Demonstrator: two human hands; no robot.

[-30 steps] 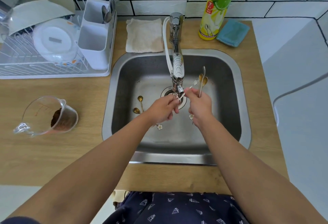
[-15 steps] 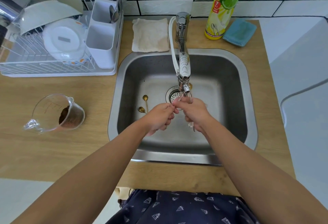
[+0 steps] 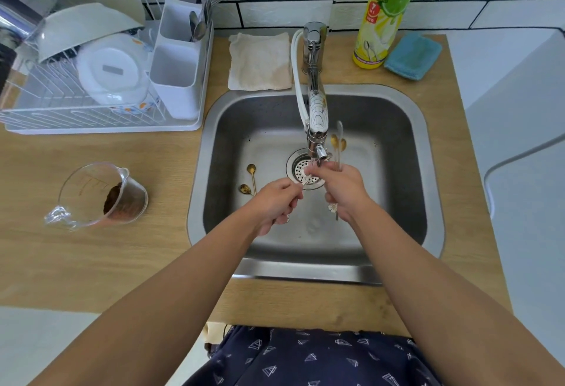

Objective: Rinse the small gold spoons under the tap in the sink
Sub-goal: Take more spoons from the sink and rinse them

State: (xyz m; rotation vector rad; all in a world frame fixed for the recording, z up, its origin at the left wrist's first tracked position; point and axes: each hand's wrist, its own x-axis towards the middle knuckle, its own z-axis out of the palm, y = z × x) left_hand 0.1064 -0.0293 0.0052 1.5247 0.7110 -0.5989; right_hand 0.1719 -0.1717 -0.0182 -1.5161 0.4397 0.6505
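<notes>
My right hand [image 3: 342, 190] holds a bunch of small gold spoons [image 3: 338, 143], bowls up, just right of the tap spout [image 3: 318, 129]; a flower-shaped handle end shows below the fist. My left hand [image 3: 275, 203] pinches the thin handle of one spoon whose bowl end lies under the nozzle, over the drain strainer [image 3: 301, 171]. My right thumb and fingers touch that bowl. Two more gold spoons [image 3: 249, 179] lie on the floor of the steel sink [image 3: 406, 171], left of the drain.
A glass measuring jug [image 3: 101, 196] with brown residue stands on the wooden counter at left. Behind it is a white dish rack [image 3: 101, 92] with a cutlery holder. A folded cloth [image 3: 260, 61], a yellow detergent bottle [image 3: 385, 18] and a blue sponge [image 3: 412, 55] sit behind the sink.
The bunch of spoons in my right hand dropped out of sight half a second ago and now stands up again beside the spout. My left hand has drawn back a little toward me.
</notes>
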